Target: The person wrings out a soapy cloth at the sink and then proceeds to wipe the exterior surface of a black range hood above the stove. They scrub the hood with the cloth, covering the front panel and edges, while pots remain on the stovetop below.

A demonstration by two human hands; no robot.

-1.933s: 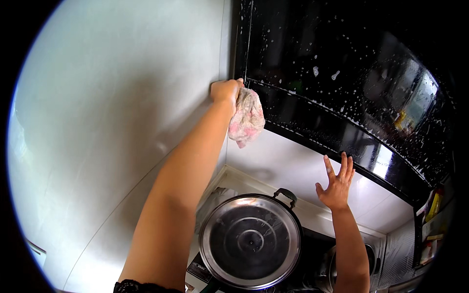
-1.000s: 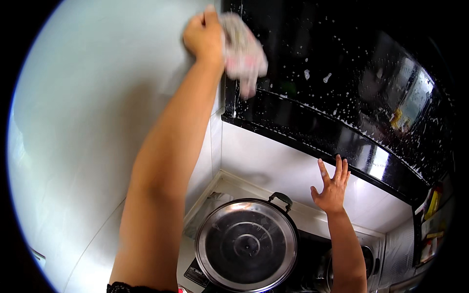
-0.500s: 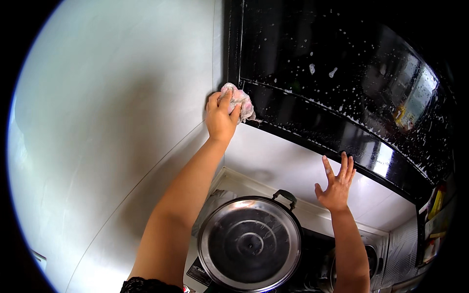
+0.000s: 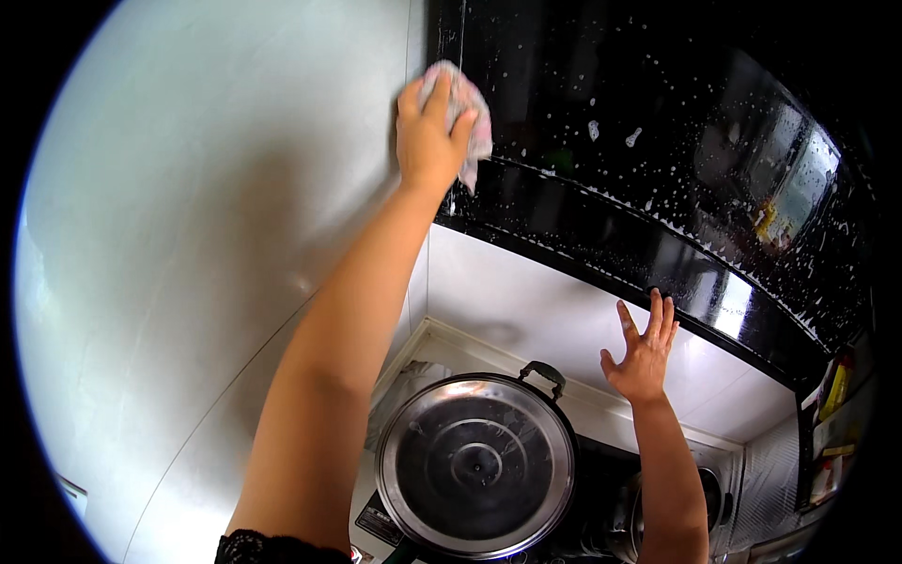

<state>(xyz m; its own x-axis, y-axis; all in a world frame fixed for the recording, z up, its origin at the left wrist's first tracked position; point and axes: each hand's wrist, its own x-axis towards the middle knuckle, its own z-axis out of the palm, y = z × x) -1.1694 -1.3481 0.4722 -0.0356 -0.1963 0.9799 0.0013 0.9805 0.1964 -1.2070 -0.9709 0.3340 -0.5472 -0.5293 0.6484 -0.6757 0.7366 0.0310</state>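
My left hand [image 4: 431, 141] presses a pink and white cloth [image 4: 473, 108] against the left edge of a glossy black range hood [image 4: 526, 103], where it meets the pale wall. Part of the cloth hangs below my fingers. White foam spots and streaks cover the hood's dark panel and run along its ridge. My right hand [image 4: 642, 352] is held up with fingers spread, its fingertips at the hood's lower edge. Nothing shows in it. Whether those fingertips touch the hood I cannot tell.
Below my arms a large lidded pot [image 4: 477, 465] with a dark side handle [image 4: 543, 376] stands on the stove. A smaller pot [image 4: 625, 526] is partly behind my right forearm. The pale wall [image 4: 207, 188] rises at the left. Shelved packages [image 4: 834, 395] stand at the far right.
My left hand has moved the cloth upward along the hood's left edge, and the cloth's lower corner now dangles. My right hand keeps nearly the same place.
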